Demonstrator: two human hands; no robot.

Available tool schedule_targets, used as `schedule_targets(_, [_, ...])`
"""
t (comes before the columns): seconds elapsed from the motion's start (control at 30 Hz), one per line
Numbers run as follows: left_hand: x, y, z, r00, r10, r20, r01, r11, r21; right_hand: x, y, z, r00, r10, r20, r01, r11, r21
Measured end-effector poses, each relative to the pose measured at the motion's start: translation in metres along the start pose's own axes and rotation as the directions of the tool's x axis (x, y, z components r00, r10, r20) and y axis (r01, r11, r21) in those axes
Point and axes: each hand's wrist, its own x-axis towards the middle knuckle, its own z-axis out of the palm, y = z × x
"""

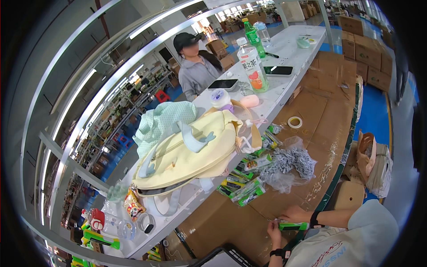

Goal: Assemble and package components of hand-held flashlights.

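Note:
At the lower right, my left hand (pixel 274 232) and my right hand (pixel 291 214) meet at one end of a slim green-and-black packet (pixel 293 226). Fingers of both hands are closed at that end; what exactly they pinch is too small to make out. The packet's other end reaches under my right wrist. Both wrists wear black bands. Ahead of my hands lies a clear plastic bag of grey looped cords (pixel 296 163). Beside it is a loose pile of similar green packets (pixel 247 189) on the cardboard-covered table (pixel 327 95).
A white raised shelf (pixel 284 49) holds a pale yellow bag (pixel 191 153), mint cloth (pixel 164 118), bottles (pixel 253 71) and phones (pixel 278 70). A tape roll (pixel 294 122) lies on the cardboard. Another person (pixel 195 71) is across the shelf. Cartons (pixel 367 53) stand at right.

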Motion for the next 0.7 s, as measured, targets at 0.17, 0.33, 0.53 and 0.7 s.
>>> schedule_targets(0.17, [0.003, -0.026, -0.024, 0.998, -0.043, -0.034, 0.037, 0.986, -0.162, 0.028, -0.041, -0.008, 0.989, 0.036, 0.144, -0.043, 0.998, 0.045])
schedule_targets(0.33, [-0.005, -0.022, -0.023, 0.989, -0.131, 0.065, 0.138, 0.982, -0.127, 0.017, -0.020, 0.018, 0.993, -0.114, 0.042, 0.105, 0.980, 0.169])
schedule_targets(0.53, [-0.014, 0.000, -0.020, 0.995, -0.073, 0.061, 0.078, 0.992, -0.096, 0.029, -0.017, 0.021, 0.983, -0.161, 0.086, 0.139, 0.966, 0.218])
schedule_targets(0.7, [-0.023, -0.005, -0.009, 0.985, -0.094, 0.148, 0.111, 0.988, -0.106, -0.007, -0.007, 0.013, 0.995, -0.056, 0.088, 0.029, 0.958, 0.286])
